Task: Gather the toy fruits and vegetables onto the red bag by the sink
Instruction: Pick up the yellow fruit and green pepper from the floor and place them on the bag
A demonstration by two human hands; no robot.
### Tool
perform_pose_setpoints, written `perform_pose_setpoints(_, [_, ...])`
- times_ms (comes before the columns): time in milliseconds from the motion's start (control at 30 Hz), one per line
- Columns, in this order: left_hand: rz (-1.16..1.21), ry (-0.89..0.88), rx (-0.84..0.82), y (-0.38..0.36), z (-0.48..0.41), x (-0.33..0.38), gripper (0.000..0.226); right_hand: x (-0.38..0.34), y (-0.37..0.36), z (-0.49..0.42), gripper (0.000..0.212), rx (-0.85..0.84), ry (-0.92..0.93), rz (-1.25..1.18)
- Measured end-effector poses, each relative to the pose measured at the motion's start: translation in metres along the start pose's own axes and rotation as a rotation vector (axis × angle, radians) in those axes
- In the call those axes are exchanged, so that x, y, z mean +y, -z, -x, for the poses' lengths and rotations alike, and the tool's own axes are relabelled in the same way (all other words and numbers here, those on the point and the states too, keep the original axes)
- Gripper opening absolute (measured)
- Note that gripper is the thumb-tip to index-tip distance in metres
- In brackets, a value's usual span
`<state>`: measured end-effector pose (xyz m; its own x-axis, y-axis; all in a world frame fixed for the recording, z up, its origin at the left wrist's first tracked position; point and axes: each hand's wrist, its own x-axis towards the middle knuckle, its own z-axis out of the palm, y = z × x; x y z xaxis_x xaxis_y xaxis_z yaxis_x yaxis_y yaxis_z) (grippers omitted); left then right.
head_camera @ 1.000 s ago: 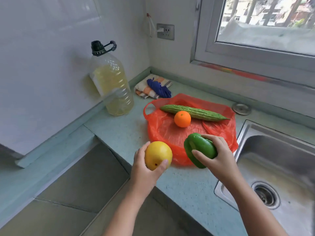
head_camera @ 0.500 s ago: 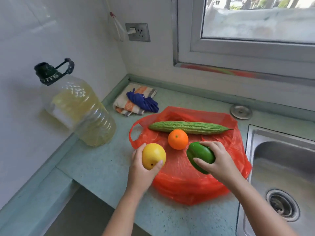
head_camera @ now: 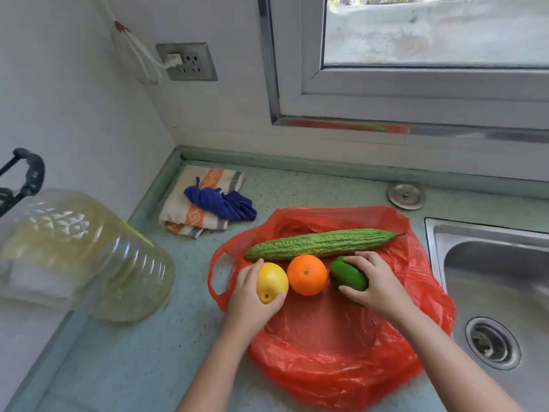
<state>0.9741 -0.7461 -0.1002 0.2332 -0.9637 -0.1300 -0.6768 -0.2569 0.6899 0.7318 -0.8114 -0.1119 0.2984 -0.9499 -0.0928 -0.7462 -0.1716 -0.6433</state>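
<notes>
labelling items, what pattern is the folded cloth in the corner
The cloth is cream with orange and grey stripes, head view.

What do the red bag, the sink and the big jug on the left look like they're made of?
Red bag: thin plastic film, glossy, crinkled, slightly see-through. Sink: likely stainless steel, judging by its dull grey metallic sheen. Jug: clear ribbed plastic; yellowish liquid shows through it.

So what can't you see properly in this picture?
Head view:
- green pepper: right side under the right hand.
- yellow fruit: left side behind the left hand.
- oil bottle: top cut by the left edge.
- sink: cut by the right edge.
</notes>
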Motion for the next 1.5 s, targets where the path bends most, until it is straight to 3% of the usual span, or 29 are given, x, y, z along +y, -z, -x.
perform_pose_setpoints(433, [0.000,0.045,-0.091,0.003,-0.029,-0.006,0.078,0.007,-0.001,-0.017,0.063,-0.040,0.100,0.085])
perform_pose_setpoints(867, [-0.056,-0.049,-0.015,-0.004,-0.023,-0.005,0.089,0.012,-0.009,-0.001,0.079,0.053,0.055,0.019])
perform_pose_setpoints(1500, [-0.077,-0.085,0.035,-0.012,-0.022,-0.009,0.088,0.012,-0.004,-0.011,0.071,0.017,0.050,0.026])
